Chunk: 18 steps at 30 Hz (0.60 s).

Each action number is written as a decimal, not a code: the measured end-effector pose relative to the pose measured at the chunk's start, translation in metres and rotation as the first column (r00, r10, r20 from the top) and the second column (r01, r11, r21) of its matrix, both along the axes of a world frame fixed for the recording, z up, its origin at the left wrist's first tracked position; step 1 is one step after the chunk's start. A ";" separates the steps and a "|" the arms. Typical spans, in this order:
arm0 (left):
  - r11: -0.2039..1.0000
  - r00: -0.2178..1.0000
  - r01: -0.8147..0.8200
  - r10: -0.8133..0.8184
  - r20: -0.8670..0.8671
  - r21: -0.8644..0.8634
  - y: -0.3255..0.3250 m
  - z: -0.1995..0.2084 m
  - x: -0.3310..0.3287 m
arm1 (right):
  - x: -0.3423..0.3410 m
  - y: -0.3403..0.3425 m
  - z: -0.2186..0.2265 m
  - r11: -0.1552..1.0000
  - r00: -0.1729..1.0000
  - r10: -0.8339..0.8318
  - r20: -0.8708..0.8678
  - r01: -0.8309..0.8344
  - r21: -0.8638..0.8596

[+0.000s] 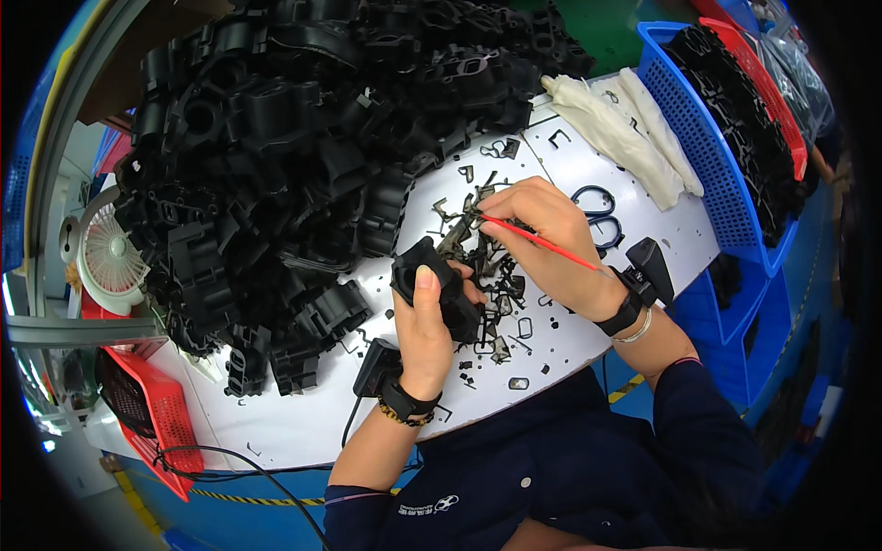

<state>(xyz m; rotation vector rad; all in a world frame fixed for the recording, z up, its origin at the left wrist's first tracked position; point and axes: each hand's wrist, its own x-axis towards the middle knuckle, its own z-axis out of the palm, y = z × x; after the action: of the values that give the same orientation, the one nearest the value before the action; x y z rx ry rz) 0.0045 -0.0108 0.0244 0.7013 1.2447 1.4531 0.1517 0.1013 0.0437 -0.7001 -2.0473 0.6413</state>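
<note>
My left hand (pixel 426 331) grips a black moulded plastic part (pixel 457 308), thumb on its near side and fingers round the far side. In my right hand (pixel 551 230) is a thin red stick-like tool (pixel 542 241), pinched between thumb and fingers and slanting back toward the wrist. Its tip is hidden by the fingers. Beneath and between both hands lie scattered black plastic scraps (pixel 501 285), some of them thin frames and strips. To the left and far side rises a large heap of black moulded parts (pixel 285 119).
Scissors with dark blue loop handles (pixel 597 204) lie right of my right hand, by a white cloth (pixel 616 138). A blue basket (pixel 680 110) of black parts stands at the right. On the left are a red basket (pixel 175 418), a fan (pixel 112 248) and a black cable (pixel 266 470).
</note>
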 end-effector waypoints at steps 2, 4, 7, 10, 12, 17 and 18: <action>1.000 0.999 0.008 -0.009 0.043 0.014 0.000 0.000 -0.002 | 0.000 0.002 0.003 0.998 0.999 0.052 -0.002 -0.052 0.037; 1.000 0.996 0.008 -0.011 0.084 0.029 0.000 0.000 -0.002 | 0.000 -0.003 0.005 0.962 0.986 0.141 -0.087 -0.157 -0.225; 0.997 0.990 -0.065 0.059 0.125 0.038 0.001 0.002 0.000 | -0.001 -0.011 0.009 0.761 0.944 0.235 -0.233 -0.328 -0.560; 0.999 0.993 0.006 -0.012 0.115 0.045 0.002 -0.001 -0.001 | -0.004 -0.016 0.008 0.652 0.922 0.283 -0.264 -0.387 -0.652; 0.997 0.995 -0.043 0.036 0.096 0.065 0.003 0.000 0.001 | -0.006 -0.017 0.002 0.684 0.910 0.305 -0.282 -0.415 -0.600; 0.997 0.997 -0.054 0.050 0.059 0.055 0.003 -0.001 0.002 | -0.007 -0.018 0.002 0.726 0.921 0.313 -0.230 -0.388 -0.567; 0.996 0.997 -0.072 0.071 0.031 0.047 0.003 0.000 0.002 | -0.007 -0.018 0.003 0.752 0.927 0.317 -0.200 -0.375 -0.542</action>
<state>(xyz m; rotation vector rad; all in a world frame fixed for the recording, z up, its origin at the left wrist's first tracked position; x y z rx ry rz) 0.0068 -0.0078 0.0243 0.6717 1.2266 1.5513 0.1442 0.0837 0.0467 -0.5982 -1.9059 1.5286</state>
